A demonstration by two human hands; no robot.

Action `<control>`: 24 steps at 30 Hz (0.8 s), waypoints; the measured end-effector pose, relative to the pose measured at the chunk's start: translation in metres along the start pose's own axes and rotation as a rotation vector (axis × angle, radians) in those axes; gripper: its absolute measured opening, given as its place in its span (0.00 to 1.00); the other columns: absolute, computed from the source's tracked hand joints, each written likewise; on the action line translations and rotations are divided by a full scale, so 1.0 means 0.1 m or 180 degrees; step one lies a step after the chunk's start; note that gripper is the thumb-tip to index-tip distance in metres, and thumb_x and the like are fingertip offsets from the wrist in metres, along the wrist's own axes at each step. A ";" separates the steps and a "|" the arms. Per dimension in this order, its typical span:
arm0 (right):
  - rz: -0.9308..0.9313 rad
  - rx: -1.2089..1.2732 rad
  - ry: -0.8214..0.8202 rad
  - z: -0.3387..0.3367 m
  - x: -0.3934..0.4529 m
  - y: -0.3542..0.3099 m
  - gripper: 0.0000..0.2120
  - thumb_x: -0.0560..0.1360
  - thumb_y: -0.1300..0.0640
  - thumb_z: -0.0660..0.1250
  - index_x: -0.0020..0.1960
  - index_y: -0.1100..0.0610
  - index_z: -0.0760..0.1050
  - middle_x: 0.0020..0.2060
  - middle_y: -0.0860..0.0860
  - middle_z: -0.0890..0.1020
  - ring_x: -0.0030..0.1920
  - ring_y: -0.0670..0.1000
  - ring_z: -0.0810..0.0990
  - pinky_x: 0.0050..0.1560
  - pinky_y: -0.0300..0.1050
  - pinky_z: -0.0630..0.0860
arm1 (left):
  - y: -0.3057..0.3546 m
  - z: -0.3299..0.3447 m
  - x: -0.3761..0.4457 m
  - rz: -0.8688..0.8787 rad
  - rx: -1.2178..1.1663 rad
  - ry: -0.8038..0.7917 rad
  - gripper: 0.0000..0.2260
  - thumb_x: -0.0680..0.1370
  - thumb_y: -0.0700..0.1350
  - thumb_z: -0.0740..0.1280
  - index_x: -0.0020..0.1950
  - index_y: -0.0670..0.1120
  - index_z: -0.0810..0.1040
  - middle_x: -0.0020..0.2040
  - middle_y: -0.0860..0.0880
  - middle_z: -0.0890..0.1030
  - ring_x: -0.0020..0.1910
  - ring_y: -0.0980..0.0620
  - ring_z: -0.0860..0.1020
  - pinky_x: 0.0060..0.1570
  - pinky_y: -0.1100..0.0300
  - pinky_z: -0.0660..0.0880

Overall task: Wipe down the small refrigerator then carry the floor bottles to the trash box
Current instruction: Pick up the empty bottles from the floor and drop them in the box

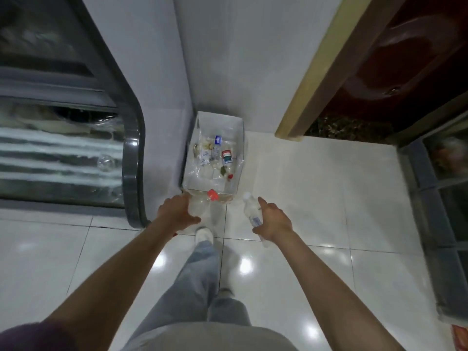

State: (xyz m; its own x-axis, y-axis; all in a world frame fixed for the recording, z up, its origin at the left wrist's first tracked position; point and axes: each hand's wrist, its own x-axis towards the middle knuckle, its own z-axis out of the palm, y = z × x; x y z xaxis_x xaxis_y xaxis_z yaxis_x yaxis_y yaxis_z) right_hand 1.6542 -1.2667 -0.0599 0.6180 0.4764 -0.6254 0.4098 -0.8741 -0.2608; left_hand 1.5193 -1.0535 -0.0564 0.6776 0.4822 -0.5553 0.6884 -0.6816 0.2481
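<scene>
The left hand (177, 214) grips a large clear bottle (202, 209) with a red cap; the right hand (272, 220) grips a small bottle (250, 207). Both hang just near of the trash box (195, 138). Carry them farther over the rim before letting go, one at a time.

No lettering can be read anywhere: the blue label (217, 140) and the red, white and green label (227, 156) on bottles in the trash box (202, 117) are too small and blurred to make out.
</scene>
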 end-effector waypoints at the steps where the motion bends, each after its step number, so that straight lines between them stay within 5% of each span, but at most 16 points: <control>1: -0.0018 -0.0025 -0.0003 -0.07 0.11 -0.03 0.44 0.69 0.52 0.71 0.76 0.50 0.49 0.65 0.55 0.68 0.63 0.57 0.71 0.56 0.47 0.72 | 0.00 -0.05 0.10 -0.0052 -0.0062 -0.0047 0.32 0.68 0.55 0.74 0.67 0.46 0.67 0.57 0.47 0.78 0.52 0.48 0.77 0.52 0.57 0.74; 7: -0.0001 -0.0106 -0.0004 -0.49 0.75 -0.31 0.44 0.69 0.51 0.71 0.76 0.49 0.48 0.64 0.56 0.69 0.62 0.58 0.72 0.56 0.47 0.73 | 0.01 -0.39 0.77 -0.0238 -0.0279 -0.0357 0.27 0.71 0.51 0.73 0.64 0.43 0.69 0.56 0.45 0.77 0.45 0.52 0.72 0.46 0.61 0.70; 16: -0.0060 -0.0040 -0.0006 -1.04 1.65 -0.59 0.41 0.71 0.51 0.69 0.76 0.50 0.49 0.64 0.56 0.70 0.61 0.58 0.73 0.54 0.49 0.73 | 0.08 -1.01 1.81 -0.0387 -0.0302 -0.0457 0.31 0.70 0.56 0.72 0.66 0.44 0.67 0.59 0.42 0.75 0.55 0.44 0.76 0.48 0.56 0.71; 24: -0.0222 -0.0036 -0.0282 -1.26 2.52 -0.63 0.39 0.70 0.49 0.70 0.74 0.48 0.52 0.60 0.55 0.72 0.59 0.58 0.75 0.55 0.49 0.74 | 0.15 -0.98 2.59 -0.0670 -0.0483 -0.0490 0.26 0.70 0.54 0.72 0.61 0.42 0.72 0.52 0.47 0.79 0.46 0.50 0.76 0.44 0.60 0.70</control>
State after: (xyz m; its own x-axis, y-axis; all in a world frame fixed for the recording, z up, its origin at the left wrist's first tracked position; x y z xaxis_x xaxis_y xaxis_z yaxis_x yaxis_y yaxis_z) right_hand 1.8688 -1.0796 -0.1086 0.5263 0.5252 -0.6687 0.4576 -0.8378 -0.2979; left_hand 1.7302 -0.8847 -0.1193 0.4766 0.5072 -0.7180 0.8483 -0.4798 0.2241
